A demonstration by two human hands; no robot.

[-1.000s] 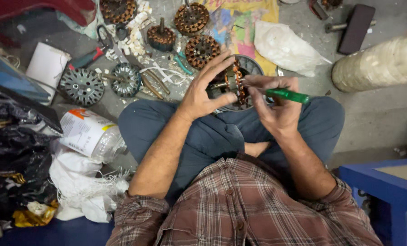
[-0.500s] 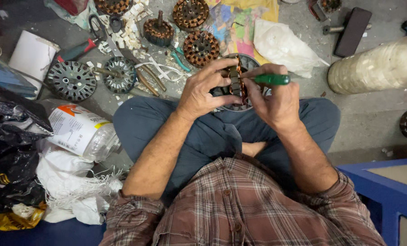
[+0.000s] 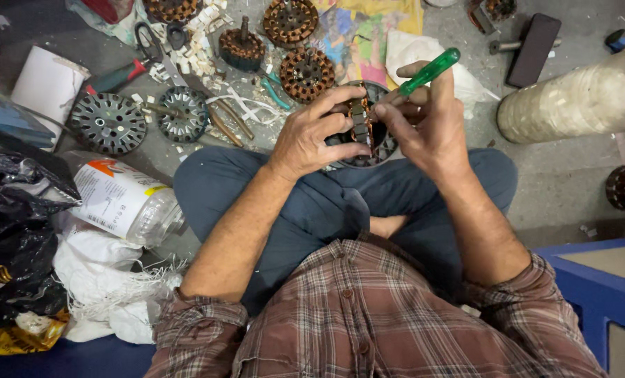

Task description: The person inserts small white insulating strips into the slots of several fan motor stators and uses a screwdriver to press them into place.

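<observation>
Gripping a round motor stator over the lap, left hand curls round its rim w/ fingers pressed on the copper windings; right hand pinches a green-handled screwdriver at the core. Looks heavy, stiff steel laminations, ribbed & dark; thin wire prob fragile, so hold by the outer rim. More wound stators, white paper scraps & a plastic bottle lie on the floor

Your view is evenly lit from overhead, soft shadows under your forearms, sharp centre, dim left edge, slight wide-angle stretch at the corners, no glare.
</observation>
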